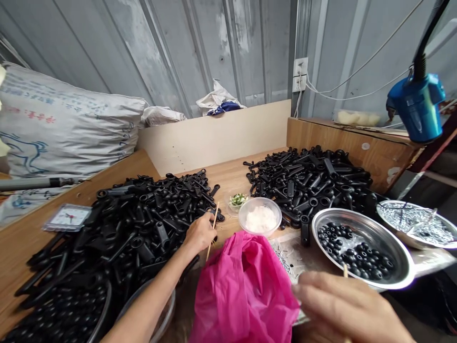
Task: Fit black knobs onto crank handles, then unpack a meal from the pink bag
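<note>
My left hand (200, 233) is closed around a thin wooden chopstick (215, 215), which slants upward beside a pink plastic bag (246, 290). At the lower right, my right hand (352, 305) is blurred, with its fingers bent together next to the bag's right edge. The end of another chopstick (345, 270) sticks up above those fingers. Behind the bag stands a round clear container (244, 226) holding white, rice-like food (260, 218). A smaller clear dish with chopped green food (238, 200) sits just beyond it.
Piles of black plastic parts (153, 214) and similar black pieces (307, 176) cover both sides. On the right are a metal bowl (407, 267) of black balls and a dish of small metal pins (417, 221). A blue tool (416, 109) hangs above. A clock (67, 217) lies at left.
</note>
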Motion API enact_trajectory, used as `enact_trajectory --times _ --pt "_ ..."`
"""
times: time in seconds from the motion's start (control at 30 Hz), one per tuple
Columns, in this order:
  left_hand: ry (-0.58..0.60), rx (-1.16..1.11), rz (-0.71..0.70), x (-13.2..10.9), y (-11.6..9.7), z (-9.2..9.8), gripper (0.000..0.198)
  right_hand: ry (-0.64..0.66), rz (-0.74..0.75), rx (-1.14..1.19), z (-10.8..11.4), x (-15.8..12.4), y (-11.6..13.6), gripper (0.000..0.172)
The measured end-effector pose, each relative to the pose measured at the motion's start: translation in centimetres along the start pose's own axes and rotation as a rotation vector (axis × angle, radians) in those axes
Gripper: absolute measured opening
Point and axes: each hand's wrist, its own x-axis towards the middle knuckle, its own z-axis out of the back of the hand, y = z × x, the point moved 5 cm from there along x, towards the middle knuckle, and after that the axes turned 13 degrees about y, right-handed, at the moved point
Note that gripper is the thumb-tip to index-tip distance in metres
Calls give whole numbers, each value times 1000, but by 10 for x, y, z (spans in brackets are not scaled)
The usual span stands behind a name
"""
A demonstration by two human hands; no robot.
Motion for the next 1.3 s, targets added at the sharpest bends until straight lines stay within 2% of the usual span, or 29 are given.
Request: enact_trajectory --times 0.07,0.13,0.2,0.3,0.47,0.53,0.63,0.7,0.77,0.87,0.97,1.07,1.13,1.2,1.23,1.27,1.3 --pt "-57 -160 -115 -16 -15 18 38 -130 -186 241 10 -2 -16 19" --pt "-126 -285 -215 -36 -33 31 47 -220 -367 540 7 1 -35 17" --pt "-146 -378 -295 -54 -52 35 54 -256 -487 866 -2 11 -50 20" --pt "-78 -503 -413 -71 -80 26 55 -259 -536 1206 -14 37 -64 34" --pt "17 -542 -522 -70 -110 16 46 -186 -580 1320 -26 75 -82 50" --pt "94 -505 -552 -66 -119 12 42 -143 -571 1314 -30 87 -86 47" --pt "210 -381 -607 -60 -128 3 28 -32 -527 1238 -35 103 -86 31" --pt "178 -204 -598 -54 -125 2 26 -44 -523 1155 -31 109 -91 27" --pt "69 13 -517 -42 -113 8 35 -173 -549 1101 -20 108 -103 26" --pt "-80 286 -317 -24 -81 24 44 -402 -586 1090 5 92 -125 27" --pt "-79 481 -137 -14 -47 34 44 -578 -578 1087 33 66 -134 31" --pt "-83 617 -93 -23 -39 32 37 -653 -548 1053 52 38 -119 29" --pt "-109 651 -155 -39 -53 23 34 -546 -547 1006 53 26 -98 24" --pt "-44 635 -296 -59 -76 4 34 -254 -540 947 36 19 -72 20" --pt "51 615 -393 -68 -88 -9 34 -39 -525 917 21 17 -58 16" --pt "237 577 -496 -77 -97 -27 35 197 -502 858 1 14 -45 11" --pt "430 596 -518 -85 -101 -45 33 431 -476 765 -21 8 -33 8"
